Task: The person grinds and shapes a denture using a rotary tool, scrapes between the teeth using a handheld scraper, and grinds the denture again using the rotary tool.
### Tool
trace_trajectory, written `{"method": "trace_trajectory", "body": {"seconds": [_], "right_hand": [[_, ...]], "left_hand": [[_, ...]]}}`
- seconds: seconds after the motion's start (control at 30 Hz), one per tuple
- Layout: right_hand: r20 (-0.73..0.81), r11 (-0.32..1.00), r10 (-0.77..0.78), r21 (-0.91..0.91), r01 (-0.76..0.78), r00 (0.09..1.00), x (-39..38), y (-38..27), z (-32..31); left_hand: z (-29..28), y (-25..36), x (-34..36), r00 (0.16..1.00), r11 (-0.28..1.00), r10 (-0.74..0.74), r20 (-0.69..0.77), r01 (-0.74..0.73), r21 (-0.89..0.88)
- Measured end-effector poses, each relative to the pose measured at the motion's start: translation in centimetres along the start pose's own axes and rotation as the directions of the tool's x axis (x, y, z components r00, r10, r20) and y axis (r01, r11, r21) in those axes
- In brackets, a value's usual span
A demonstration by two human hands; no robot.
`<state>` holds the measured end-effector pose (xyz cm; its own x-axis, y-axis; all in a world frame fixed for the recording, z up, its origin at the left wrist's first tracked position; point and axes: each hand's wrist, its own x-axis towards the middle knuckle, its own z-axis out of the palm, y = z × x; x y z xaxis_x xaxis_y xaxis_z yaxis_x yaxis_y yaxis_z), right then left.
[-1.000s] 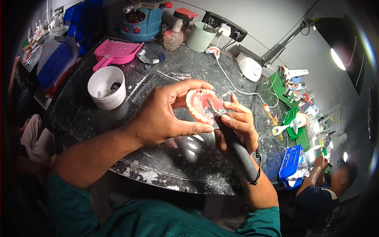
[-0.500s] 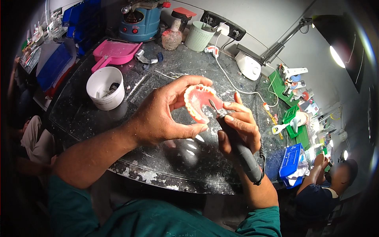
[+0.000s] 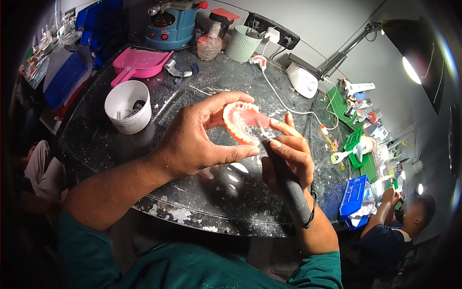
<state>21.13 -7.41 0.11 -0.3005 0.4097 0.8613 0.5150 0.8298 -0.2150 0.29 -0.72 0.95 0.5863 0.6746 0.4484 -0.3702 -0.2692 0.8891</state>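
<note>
My left hand (image 3: 195, 137) grips a pink denture (image 3: 238, 117) with cream teeth between its thumb and fingers, above the middle of the bench. The teeth run along the denture's far and left side. In my right hand (image 3: 293, 154) is a dark rotary handpiece (image 3: 285, 180), its cord hanging by my wrist. Its bur lies at the denture's inner right edge, slightly blurred; I cannot tell whether it touches. A right fingertip reaches the denture's right end.
Dust covers the black bench (image 3: 168, 188). Left stand a white tub (image 3: 127, 123) and a pink dustpan (image 3: 139, 62); behind them is a blue machine (image 3: 171, 29). A white control box (image 3: 303, 79), green trays (image 3: 368, 166) and a blue bin (image 3: 353, 195) sit right. Another person (image 3: 390, 231) works at the far right.
The denture has tipped a little in my left hand. My right hand has shifted slightly left, bringing the handpiece's bur over the denture's inner edge.
</note>
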Motion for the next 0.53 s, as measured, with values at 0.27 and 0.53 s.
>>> {"method": "trace_trajectory", "body": {"seconds": [0.27, 0.53], "right_hand": [[-0.057, 0.998, 0.001, 0.063, 0.002, 0.998, -0.04, 0.03, 0.21], [-0.035, 0.996, 0.004, 0.089, -0.001, 0.999, -0.22, 0.16, 0.04]], "left_hand": [[0.06, 0.30, -0.11, 1.000, 1.000, -0.008, 0.002, 0.008, 0.027], [-0.05, 0.31, -0.06, 1.000, 0.998, 0.013, 0.020, -0.014, 0.062]]}}
